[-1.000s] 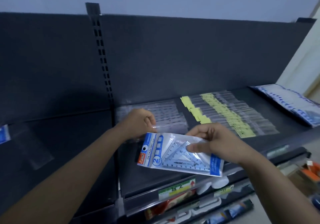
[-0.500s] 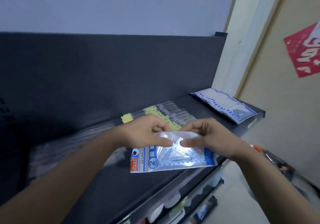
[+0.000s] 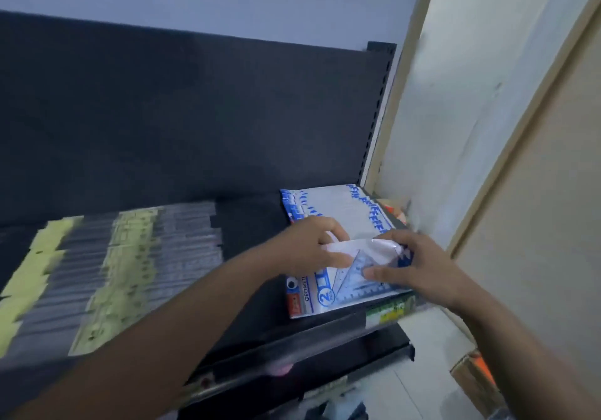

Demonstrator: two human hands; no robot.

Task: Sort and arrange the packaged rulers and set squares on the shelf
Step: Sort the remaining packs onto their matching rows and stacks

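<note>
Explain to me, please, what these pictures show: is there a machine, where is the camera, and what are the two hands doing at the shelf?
There is no machine here. A person works with two bare hands, and one wide camera worn on the head looks forward and down, so the arms enter from below. The dark shelf carries rows of packaged rulers with yellow labels on the left, and a stack of blue-and-white packs at its right end. The left hand and the right hand both pinch one set-square pack, thumbs on its front, at the near side of that stack. Whether it already rests there, I cannot tell.
</note>
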